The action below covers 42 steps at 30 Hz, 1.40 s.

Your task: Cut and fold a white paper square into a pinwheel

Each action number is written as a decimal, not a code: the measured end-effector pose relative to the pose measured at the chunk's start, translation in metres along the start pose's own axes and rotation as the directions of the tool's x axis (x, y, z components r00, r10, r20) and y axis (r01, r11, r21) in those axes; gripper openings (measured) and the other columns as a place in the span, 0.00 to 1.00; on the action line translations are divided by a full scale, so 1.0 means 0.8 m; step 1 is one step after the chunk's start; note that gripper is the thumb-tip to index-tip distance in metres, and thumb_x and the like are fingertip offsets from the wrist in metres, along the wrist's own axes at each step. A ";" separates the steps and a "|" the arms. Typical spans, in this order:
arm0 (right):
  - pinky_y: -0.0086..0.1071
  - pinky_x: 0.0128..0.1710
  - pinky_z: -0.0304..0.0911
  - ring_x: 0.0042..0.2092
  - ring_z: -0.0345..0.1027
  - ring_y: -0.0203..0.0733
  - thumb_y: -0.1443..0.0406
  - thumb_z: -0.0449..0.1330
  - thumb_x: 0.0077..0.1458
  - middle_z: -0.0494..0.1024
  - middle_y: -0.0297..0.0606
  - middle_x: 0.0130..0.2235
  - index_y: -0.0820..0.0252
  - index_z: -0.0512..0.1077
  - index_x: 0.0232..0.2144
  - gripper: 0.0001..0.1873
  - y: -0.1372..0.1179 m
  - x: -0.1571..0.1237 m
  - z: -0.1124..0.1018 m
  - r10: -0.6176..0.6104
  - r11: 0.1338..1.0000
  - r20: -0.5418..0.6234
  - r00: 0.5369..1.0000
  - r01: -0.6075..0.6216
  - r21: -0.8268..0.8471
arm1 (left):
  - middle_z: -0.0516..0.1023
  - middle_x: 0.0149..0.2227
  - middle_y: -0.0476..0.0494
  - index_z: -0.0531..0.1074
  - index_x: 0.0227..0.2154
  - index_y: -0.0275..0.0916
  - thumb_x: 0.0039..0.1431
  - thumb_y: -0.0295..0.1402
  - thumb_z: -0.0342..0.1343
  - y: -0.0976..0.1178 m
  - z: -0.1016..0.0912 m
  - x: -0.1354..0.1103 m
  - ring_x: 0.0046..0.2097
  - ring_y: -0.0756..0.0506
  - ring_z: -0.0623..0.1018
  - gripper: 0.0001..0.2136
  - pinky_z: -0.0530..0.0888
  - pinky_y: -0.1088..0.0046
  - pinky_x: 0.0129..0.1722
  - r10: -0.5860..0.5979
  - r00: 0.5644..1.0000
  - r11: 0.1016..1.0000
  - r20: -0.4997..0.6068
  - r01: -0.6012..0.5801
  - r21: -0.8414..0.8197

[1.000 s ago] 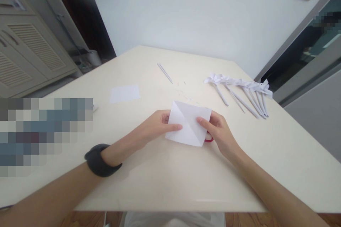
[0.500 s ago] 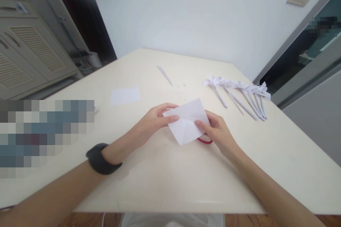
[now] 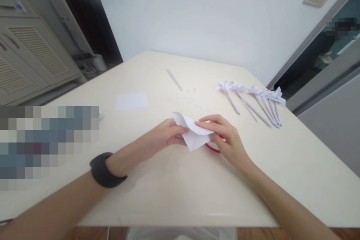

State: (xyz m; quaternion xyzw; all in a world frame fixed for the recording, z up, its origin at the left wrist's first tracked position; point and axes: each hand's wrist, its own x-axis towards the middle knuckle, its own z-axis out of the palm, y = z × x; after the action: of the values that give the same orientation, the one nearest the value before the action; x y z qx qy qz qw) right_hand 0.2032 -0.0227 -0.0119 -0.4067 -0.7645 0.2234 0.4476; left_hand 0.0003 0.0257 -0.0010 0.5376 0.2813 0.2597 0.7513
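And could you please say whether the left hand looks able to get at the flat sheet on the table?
Probably yes: the flat sheet lies uncovered nearby, though the left hand grasps the bent paper and might need to release it first.

**Paper (image 3: pixel 196 140) before the wearer, paper flowers (image 3: pixel 249 89) farther right**

On the worktop (image 3: pixel 157 195), a flat sheet (image 3: pixel 131 102) lies left of two sticks (image 3: pixel 174 80). Scraps (image 3: pixel 194 89) lie between sticks and paper. The left hand (image 3: pixel 171 133) and right hand (image 3: pixel 229 135) flank the paper. Behind stands the wall (image 3: pixel 180 15); a cabinet (image 3: pixel 30 50) is off left.
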 end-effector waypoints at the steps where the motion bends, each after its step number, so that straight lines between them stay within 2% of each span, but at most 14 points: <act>1: 0.34 0.40 0.62 0.46 0.65 0.40 0.79 0.47 0.53 0.69 0.37 0.47 0.47 0.72 0.48 0.28 0.001 -0.001 0.001 -0.025 0.999 0.004 1.000 0.025 -0.042 | 0.77 0.46 0.39 0.72 0.45 0.36 0.59 0.31 0.51 0.000 -0.002 0.000 0.46 0.42 0.75 0.13 0.71 0.65 0.45 0.009 1.000 1.000 0.023 -0.008 -0.010; 6: 0.35 0.38 0.64 0.41 0.66 0.39 0.80 0.47 0.52 0.68 0.37 0.48 0.46 0.69 0.50 0.30 0.007 -0.003 0.002 -0.083 0.986 0.017 0.996 0.084 -0.141 | 0.77 0.43 0.38 0.72 0.44 0.35 0.59 0.33 0.48 0.004 -0.004 -0.002 0.44 0.39 0.77 0.14 0.72 0.61 0.44 0.035 0.992 0.995 0.125 -0.023 -0.100; 9: 0.34 0.36 0.64 0.39 0.65 0.37 0.79 0.47 0.53 0.67 0.37 0.49 0.47 0.69 0.51 0.30 0.009 -0.003 0.001 -0.094 0.985 0.026 0.995 0.097 -0.142 | 0.78 0.41 0.37 0.70 0.47 0.36 0.60 0.36 0.48 0.009 -0.001 -0.003 0.41 0.39 0.78 0.16 0.72 0.62 0.43 0.003 0.990 0.998 0.142 0.006 -0.067; 12: 0.34 0.36 0.64 0.38 0.64 0.37 0.79 0.47 0.52 0.66 0.37 0.51 0.48 0.69 0.51 0.30 0.008 -0.004 0.001 -0.100 0.984 0.056 0.993 0.108 -0.143 | 0.77 0.44 0.41 0.66 0.51 0.42 0.57 0.34 0.54 0.010 0.001 -0.004 0.40 0.43 0.78 0.18 0.72 0.67 0.41 -0.036 0.991 0.999 0.126 0.033 0.019; 16: 0.35 0.40 0.64 0.44 0.64 0.40 0.79 0.48 0.49 0.65 0.37 0.53 0.51 0.70 0.49 0.29 0.000 -0.004 0.001 -0.081 0.988 0.100 0.992 0.093 -0.121 | 0.76 0.46 0.44 0.67 0.50 0.43 0.54 0.29 0.57 0.005 0.000 -0.004 0.45 0.45 0.75 0.18 0.72 0.73 0.39 -0.020 0.998 0.996 0.056 0.015 0.089; 19: 0.34 0.39 0.64 0.49 0.62 0.43 0.75 0.50 0.52 0.64 0.39 0.53 0.52 0.70 0.49 0.24 -0.007 -0.004 0.001 -0.019 0.996 0.089 0.996 0.027 -0.089 | 0.75 0.48 0.43 0.69 0.47 0.41 0.54 0.29 0.57 0.003 -0.001 -0.004 0.48 0.44 0.74 0.17 0.72 0.72 0.40 -0.010 1.000 0.987 -0.006 0.011 0.161; 23: 0.33 0.40 0.64 0.46 0.64 0.42 0.66 0.56 0.55 0.67 0.39 0.50 0.54 0.65 0.49 0.18 -0.009 -0.001 0.004 0.181 0.982 0.031 0.983 -0.179 -0.059 | 0.75 0.49 0.43 0.68 0.48 0.40 0.52 0.28 0.58 0.002 0.001 -0.004 0.50 0.41 0.74 0.19 0.71 0.66 0.46 -0.008 0.999 0.969 -0.035 0.017 0.248; 26: 0.32 0.39 0.61 0.41 0.66 0.39 0.63 0.58 0.53 0.73 0.35 0.42 0.55 0.66 0.43 0.13 -0.006 0.001 0.007 0.320 0.947 0.059 0.946 -0.318 -0.038 | 0.76 0.48 0.43 0.69 0.48 0.39 0.51 0.26 0.57 -0.002 0.002 -0.002 0.50 0.41 0.74 0.19 0.70 0.63 0.49 -0.029 1.000 0.964 -0.002 0.028 0.264; 29: 0.28 0.29 0.56 0.32 0.64 0.36 0.63 0.57 0.54 0.72 0.30 0.30 0.56 0.67 0.32 0.04 -0.003 0.003 0.009 0.408 0.913 0.123 0.905 -0.406 -0.041 | 0.77 0.47 0.43 0.71 0.45 0.39 0.51 0.27 0.57 -0.009 0.000 0.002 0.49 0.41 0.75 0.17 0.70 0.63 0.49 -0.027 1.000 0.956 -0.011 0.029 0.291; 34: 0.27 0.24 0.48 0.26 0.55 0.32 0.62 0.57 0.53 0.62 0.28 0.24 0.59 0.63 0.22 0.11 0.000 0.003 0.011 0.450 0.891 0.149 0.881 -0.453 -0.015 | 0.77 0.47 0.41 0.70 0.46 0.38 0.48 0.28 0.60 -0.017 -0.006 0.007 0.47 0.40 0.76 0.20 0.72 0.62 0.47 -0.030 0.999 0.952 0.037 0.017 0.307; 42: 0.28 0.23 0.46 0.25 0.51 0.33 0.58 0.56 0.53 0.58 0.29 0.23 0.60 0.61 0.21 0.14 0.008 0.000 0.013 0.477 0.869 0.210 0.853 -0.494 0.034 | 0.80 0.40 0.41 0.73 0.43 0.37 0.48 0.31 0.60 -0.018 -0.008 0.008 0.42 0.40 0.78 0.16 0.74 0.65 0.41 -0.071 0.997 0.927 0.006 0.064 0.368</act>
State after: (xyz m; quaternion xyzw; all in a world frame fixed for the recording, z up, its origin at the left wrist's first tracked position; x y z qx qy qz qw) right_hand 0.1967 -0.0192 -0.0215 -0.5428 -0.6665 0.4008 0.3168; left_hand 0.0016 0.0302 -0.0175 0.6614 0.3358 0.1711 0.6485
